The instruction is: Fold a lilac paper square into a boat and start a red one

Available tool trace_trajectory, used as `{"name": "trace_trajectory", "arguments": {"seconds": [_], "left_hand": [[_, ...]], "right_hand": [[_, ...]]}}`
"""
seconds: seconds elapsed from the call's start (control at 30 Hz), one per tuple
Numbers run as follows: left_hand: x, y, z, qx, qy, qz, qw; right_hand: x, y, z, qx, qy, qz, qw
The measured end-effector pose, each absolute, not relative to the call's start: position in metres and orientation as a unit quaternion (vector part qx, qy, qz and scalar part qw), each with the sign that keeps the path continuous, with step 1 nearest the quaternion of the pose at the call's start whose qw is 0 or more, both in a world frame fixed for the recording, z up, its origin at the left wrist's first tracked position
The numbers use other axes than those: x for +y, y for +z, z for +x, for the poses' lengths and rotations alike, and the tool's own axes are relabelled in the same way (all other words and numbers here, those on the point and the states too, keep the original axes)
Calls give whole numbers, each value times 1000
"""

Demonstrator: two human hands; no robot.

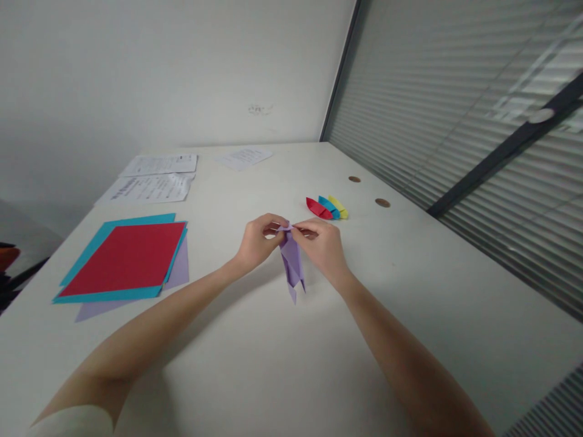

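Observation:
A folded piece of purple paper [292, 258] hangs between my two hands above the white table. My left hand [259, 241] pinches its upper edge from the left, thumb in front. From the other side, my right hand [322, 243] pinches the same top edge, with its fingertips almost touching the left ones. The paper's lower end splits into pointed tips. Fingers partly hide the top fold. Beyond my right hand lie three small folded paper shapes: a red one [318, 208], a blue one [328, 207] and a yellow one [338, 207], side by side.
At left is a stack of square paper sheets, with a red sheet [127, 258] on top of blue and purple ones. Printed pages [150, 188] lie at the back left, another printed page [245, 158] at the back. Window blinds [455, 121] border the table [282, 364] on the right.

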State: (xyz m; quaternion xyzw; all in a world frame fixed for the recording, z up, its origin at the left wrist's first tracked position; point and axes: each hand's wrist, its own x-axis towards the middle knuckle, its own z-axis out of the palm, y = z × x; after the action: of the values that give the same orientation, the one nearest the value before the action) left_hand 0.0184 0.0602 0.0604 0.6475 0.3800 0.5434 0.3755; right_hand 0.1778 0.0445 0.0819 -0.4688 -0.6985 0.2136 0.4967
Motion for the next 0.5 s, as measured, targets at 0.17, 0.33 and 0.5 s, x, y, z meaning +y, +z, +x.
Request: {"name": "trace_trajectory", "arguments": {"seconds": [0.17, 0.33, 0.5], "left_hand": [[62, 62, 17, 372, 533, 656, 385], [65, 61, 17, 409, 536, 629, 388], [67, 61, 18, 410, 568, 562, 439]], "right_hand": [[45, 84, 179, -695, 218, -468, 500], [46, 80, 177, -698, 229, -458, 500], [43, 79, 175, -704, 237, -443, 502]]}}
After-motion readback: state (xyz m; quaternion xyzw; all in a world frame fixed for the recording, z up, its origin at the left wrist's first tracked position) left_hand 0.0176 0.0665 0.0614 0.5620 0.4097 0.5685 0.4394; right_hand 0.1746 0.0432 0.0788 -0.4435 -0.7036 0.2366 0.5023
